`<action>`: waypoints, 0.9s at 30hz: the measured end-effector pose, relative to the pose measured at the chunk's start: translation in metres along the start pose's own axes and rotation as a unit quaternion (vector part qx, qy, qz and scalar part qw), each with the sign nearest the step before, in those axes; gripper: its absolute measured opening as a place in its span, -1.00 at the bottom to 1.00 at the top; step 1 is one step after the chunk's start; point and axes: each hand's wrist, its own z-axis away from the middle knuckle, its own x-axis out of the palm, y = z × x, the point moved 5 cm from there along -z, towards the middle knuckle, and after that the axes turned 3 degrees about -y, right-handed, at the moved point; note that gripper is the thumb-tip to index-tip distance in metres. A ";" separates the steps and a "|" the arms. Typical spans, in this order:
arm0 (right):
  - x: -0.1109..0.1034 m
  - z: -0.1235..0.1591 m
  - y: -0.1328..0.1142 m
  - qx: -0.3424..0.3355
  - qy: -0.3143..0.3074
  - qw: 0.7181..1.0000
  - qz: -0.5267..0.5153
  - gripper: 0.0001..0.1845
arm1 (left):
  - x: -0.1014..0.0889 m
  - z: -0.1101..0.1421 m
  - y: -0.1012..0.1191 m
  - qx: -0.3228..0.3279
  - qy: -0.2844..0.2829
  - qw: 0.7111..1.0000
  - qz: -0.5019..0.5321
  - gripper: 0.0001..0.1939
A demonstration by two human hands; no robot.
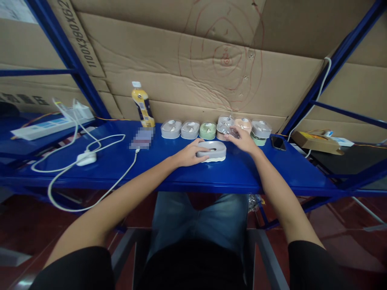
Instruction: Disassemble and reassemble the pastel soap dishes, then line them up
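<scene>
A grey oval soap box [220,149] without a cover sits near the front of the blue table, a small dark slot visible inside it. My left hand [190,154] grips it by its left end, fingers on the far rim and thumb on the near side. Just behind and to the right, my right hand [241,139] pinches a clear plastic lid [224,128]. The lid is tilted in front of a covered soap box [222,120] in the back row and partly hides it; whether they touch I cannot tell.
Several covered soap boxes line the back, including a green one [208,130] and a peach one [243,123]. A yellow drink bottle [143,105] stands left. Near it lies a blurred-out device [142,138] on a white cable [122,177]. A phone [278,142] lies right.
</scene>
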 end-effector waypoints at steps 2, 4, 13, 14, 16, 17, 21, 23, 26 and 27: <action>0.002 0.000 0.001 0.007 -0.004 1.000 -0.002 -0.15 | -0.005 -0.001 -0.006 -0.010 0.016 1.000 0.000 -0.51; 0.003 -0.001 0.002 0.013 -0.008 1.000 0.002 -0.14 | -0.016 0.000 -0.017 -0.035 0.042 0.998 -0.010 -0.51; 0.006 0.000 0.014 0.073 -0.106 0.990 0.052 -0.11 | -0.056 0.018 -0.065 -0.152 0.066 0.985 -0.054 -0.53; 0.007 0.001 0.016 0.081 -0.117 0.988 0.054 -0.09 | -0.056 0.019 -0.064 -0.153 0.063 0.985 -0.049 -0.53; 0.008 0.001 0.015 0.076 -0.110 0.990 0.054 -0.07 | -0.054 0.018 -0.058 -0.142 0.069 0.987 -0.037 -0.52; 0.008 0.000 0.012 0.060 -0.093 0.993 0.049 -0.07 | -0.052 0.016 -0.052 -0.130 0.077 0.988 -0.030 -0.50; 0.011 0.001 -0.013 -0.063 -0.042 0.997 0.002 -0.11 | -0.038 0.009 -0.026 -0.073 0.102 0.992 -0.002 -0.22; 0.021 0.003 -0.028 -0.117 -0.066 0.991 -0.015 -0.11 | -0.027 0.005 -0.016 -0.054 0.093 0.994 0.012 -0.06; 0.039 0.006 -0.044 -0.162 -0.112 0.980 -0.016 -0.06 | -0.013 0.000 -0.008 -0.035 0.078 0.996 0.036 0.08; 0.044 0.007 -0.047 -0.170 -0.121 0.978 -0.014 -0.04 | -0.010 -0.001 -0.007 -0.031 0.073 0.996 0.043 0.10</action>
